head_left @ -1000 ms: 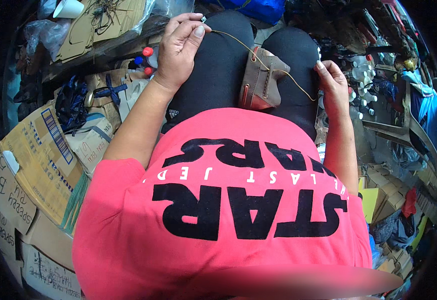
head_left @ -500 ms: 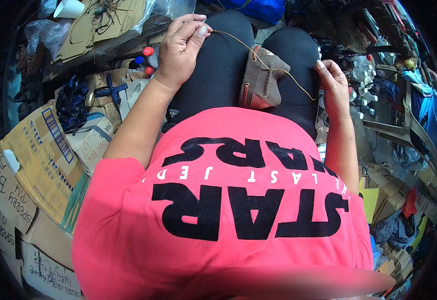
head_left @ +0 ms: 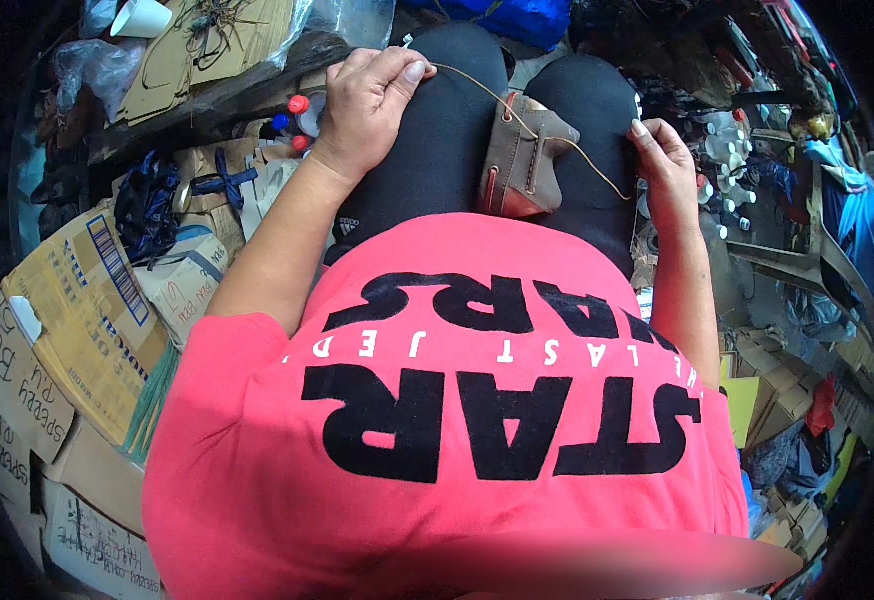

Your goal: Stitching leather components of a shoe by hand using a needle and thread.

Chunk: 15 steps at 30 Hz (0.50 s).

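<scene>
A brown leather shoe upper (head_left: 528, 165) rests on my lap between the dark-clad thighs, with stitching down its middle and reddish lacing at its edges. A thin tan lace (head_left: 477, 82) runs through it. At the upper left, my left hand (head_left: 367, 108) is closed, pinching one end of the lace between thumb and fingers. From the upper, the other length droops in a curve toward my right hand (head_left: 665, 165). My right hand's thumb and fingers are pressed together beside the right knee; what they hold, if anything, cannot be made out.
Cardboard boxes (head_left: 77, 325) are stacked at the left. Bottles with red and blue caps (head_left: 307, 118) stand beside my left forearm. White-capped bottles (head_left: 727, 180) cluster beyond my right hand. A white cup (head_left: 141, 17) and flat cardboard pieces (head_left: 207, 60) lie at the far left.
My left hand has shifted slightly right, toward the upper, with the lace end in its pinch. My right hand and the shoe upper have stayed nearly still.
</scene>
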Each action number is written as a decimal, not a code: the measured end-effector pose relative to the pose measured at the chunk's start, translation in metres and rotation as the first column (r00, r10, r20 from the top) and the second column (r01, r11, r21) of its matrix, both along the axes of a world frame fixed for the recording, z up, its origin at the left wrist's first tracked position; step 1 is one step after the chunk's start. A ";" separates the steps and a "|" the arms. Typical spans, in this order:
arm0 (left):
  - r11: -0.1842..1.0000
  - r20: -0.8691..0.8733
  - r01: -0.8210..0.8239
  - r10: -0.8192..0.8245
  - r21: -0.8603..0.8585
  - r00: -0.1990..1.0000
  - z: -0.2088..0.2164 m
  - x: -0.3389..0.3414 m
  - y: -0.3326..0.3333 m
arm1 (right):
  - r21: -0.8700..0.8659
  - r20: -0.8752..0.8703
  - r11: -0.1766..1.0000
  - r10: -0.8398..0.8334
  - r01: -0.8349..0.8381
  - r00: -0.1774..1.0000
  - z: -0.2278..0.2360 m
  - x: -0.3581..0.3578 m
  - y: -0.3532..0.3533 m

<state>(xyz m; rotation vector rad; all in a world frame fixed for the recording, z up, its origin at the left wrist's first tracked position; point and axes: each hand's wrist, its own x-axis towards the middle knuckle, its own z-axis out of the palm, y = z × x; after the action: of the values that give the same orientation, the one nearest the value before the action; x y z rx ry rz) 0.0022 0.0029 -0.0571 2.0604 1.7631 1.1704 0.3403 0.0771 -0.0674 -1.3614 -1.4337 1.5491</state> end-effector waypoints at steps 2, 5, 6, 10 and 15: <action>1.000 -0.001 -0.003 0.003 0.015 1.000 0.001 0.000 0.000 | -0.004 -0.034 1.000 -0.031 0.031 0.999 0.001 -0.001 0.000; 1.000 -0.039 -0.002 0.003 0.011 0.999 0.004 -0.001 -0.001 | -0.012 -0.020 0.999 -0.043 0.043 0.999 0.001 -0.001 -0.001; 1.000 -0.072 -0.003 0.003 0.005 0.997 0.005 -0.001 -0.002 | -0.018 -0.029 0.999 -0.028 0.028 0.999 0.001 -0.001 -0.001; 1.000 -0.090 -0.012 0.015 0.029 0.996 0.006 0.001 -0.004 | 0.013 -0.030 0.999 -0.035 0.035 0.999 0.000 -0.002 -0.001; 0.999 -0.250 0.004 -0.015 -0.044 0.968 0.004 0.000 -0.008 | 0.016 -0.022 0.999 -0.040 0.040 0.999 0.000 -0.002 -0.002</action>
<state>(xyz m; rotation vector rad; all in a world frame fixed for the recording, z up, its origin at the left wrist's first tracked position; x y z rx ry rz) 0.0026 -0.0051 -0.0532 2.2722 1.8641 0.8934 0.3383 0.0754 -0.0671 -1.3514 -1.3943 1.5194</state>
